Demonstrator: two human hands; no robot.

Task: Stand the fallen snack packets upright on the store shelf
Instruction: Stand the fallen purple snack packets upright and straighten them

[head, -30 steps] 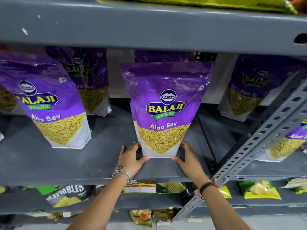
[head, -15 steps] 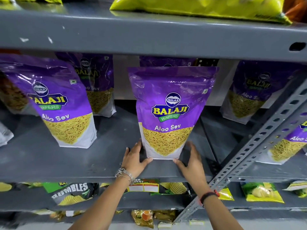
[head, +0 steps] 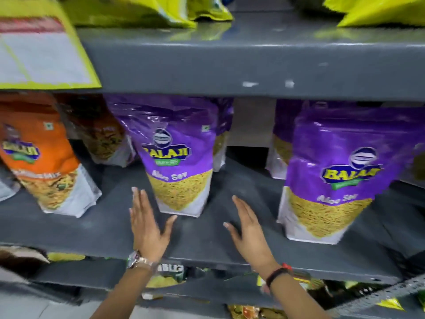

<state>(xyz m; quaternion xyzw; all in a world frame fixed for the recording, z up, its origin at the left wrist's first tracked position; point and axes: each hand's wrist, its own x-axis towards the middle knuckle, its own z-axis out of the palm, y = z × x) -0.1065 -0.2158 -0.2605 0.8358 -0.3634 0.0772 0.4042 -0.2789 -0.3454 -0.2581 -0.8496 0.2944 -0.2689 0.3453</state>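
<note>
Two purple packets (head: 179,157) upright, blurred

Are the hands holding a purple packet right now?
No, the left hand and right hand are open and empty beside the purple packet.

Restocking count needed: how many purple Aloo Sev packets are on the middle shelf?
4: one between the hands, one right front, and one partly hidden behind each. More may be hidden behind.
</note>
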